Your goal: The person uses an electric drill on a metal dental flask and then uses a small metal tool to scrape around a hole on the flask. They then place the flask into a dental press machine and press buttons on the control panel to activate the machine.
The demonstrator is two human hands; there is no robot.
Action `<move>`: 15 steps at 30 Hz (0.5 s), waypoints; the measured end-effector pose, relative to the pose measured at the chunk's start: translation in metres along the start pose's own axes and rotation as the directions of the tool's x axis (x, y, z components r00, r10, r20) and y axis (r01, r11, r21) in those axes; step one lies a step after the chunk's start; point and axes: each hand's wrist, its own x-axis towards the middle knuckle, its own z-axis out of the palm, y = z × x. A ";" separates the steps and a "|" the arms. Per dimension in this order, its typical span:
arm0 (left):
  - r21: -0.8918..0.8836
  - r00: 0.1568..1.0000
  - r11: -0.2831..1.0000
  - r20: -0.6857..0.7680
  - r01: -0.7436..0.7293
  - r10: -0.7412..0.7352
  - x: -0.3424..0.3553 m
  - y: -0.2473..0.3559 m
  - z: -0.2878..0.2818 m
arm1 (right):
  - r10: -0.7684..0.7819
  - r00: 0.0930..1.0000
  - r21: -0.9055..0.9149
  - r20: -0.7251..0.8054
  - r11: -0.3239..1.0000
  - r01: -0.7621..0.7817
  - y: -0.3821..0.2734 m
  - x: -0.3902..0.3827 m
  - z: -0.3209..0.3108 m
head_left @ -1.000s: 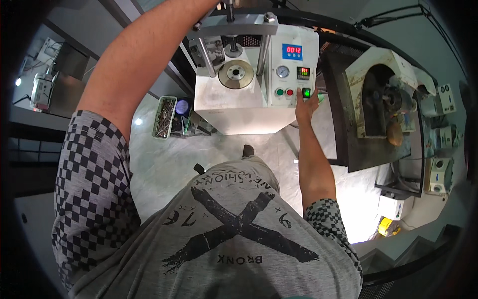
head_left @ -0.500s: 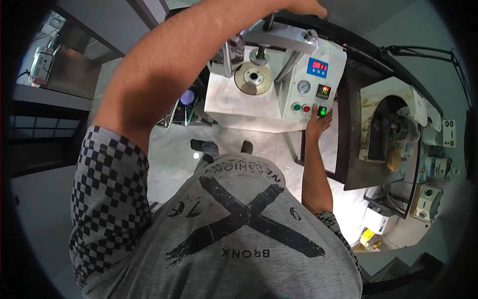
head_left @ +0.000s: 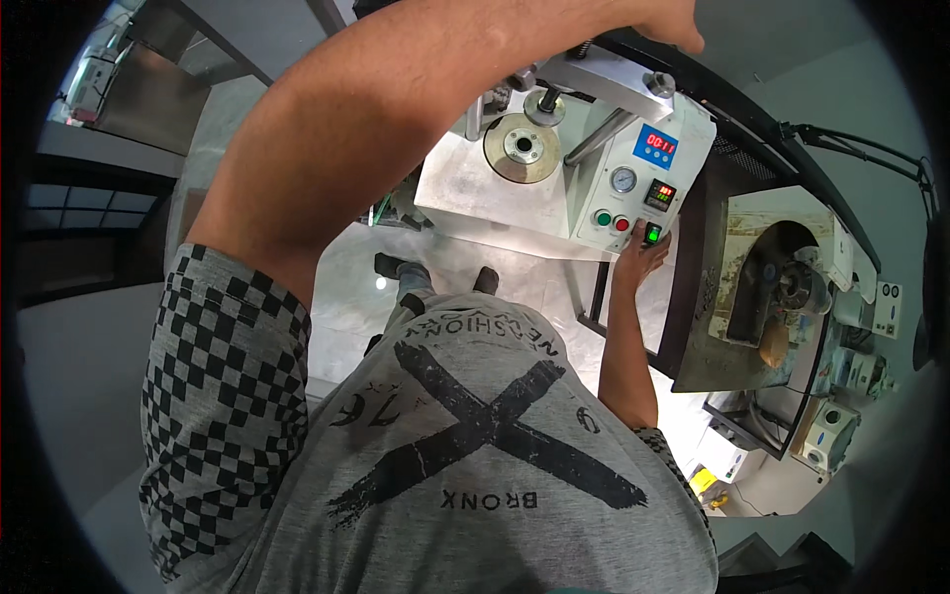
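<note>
A white bench press machine [head_left: 495,198] stands in front of me. Its round metal plate [head_left: 522,148] lies under a small metal disc [head_left: 545,107] hung from a metal crossbar [head_left: 614,84]. My right hand [head_left: 643,259] is at the lower corner of the control panel, fingers apart, the thumb at a green-lit switch [head_left: 653,234]. Nearby are a red button [head_left: 621,224], a green button [head_left: 603,218], a round gauge [head_left: 623,179] and a red-lit display [head_left: 655,147]. My left hand [head_left: 673,20] reaches over the machine's top; most of its fingers are out of view.
On the right is a dark-framed bench [head_left: 693,337] with a dirty machine with a round metal head [head_left: 797,282]. White devices [head_left: 831,434] stand farther right. A black jointed arm [head_left: 851,144] runs along the wall. Pale floor [head_left: 465,252] lies below.
The view has shifted, so the machine sits farther right in the picture. My right thumb has come from the switch's left side to its lower edge. My left arm stays stretched over the machine.
</note>
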 end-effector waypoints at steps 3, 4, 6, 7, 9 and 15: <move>-0.059 0.998 0.998 0.049 0.029 -0.026 0.009 0.004 0.008 | 0.016 1.000 -0.005 -0.018 1.000 -0.016 0.006 0.000 -0.008; -0.067 0.998 0.998 0.054 0.018 -0.014 0.012 0.006 0.012 | 0.022 1.000 -0.002 -0.021 1.000 -0.022 0.008 -0.001 -0.010; 0.014 0.999 0.999 0.011 0.031 -0.031 0.004 -0.002 0.002 | -0.002 1.000 0.019 0.020 1.000 0.002 -0.002 -0.003 0.000; 0.002 1.000 1.000 0.014 0.014 -0.014 0.008 -0.002 0.006 | 0.007 1.000 0.006 0.011 1.000 -0.008 0.003 -0.002 -0.004; -0.059 0.998 0.997 0.017 -0.054 0.055 0.016 0.000 0.015 | 0.022 1.000 -0.003 -0.009 1.000 -0.022 0.013 0.001 -0.014; -0.046 1.000 0.999 -0.013 -0.024 0.024 0.015 -0.003 0.010 | -0.043 0.999 0.012 0.010 0.999 0.043 0.002 -0.003 -0.009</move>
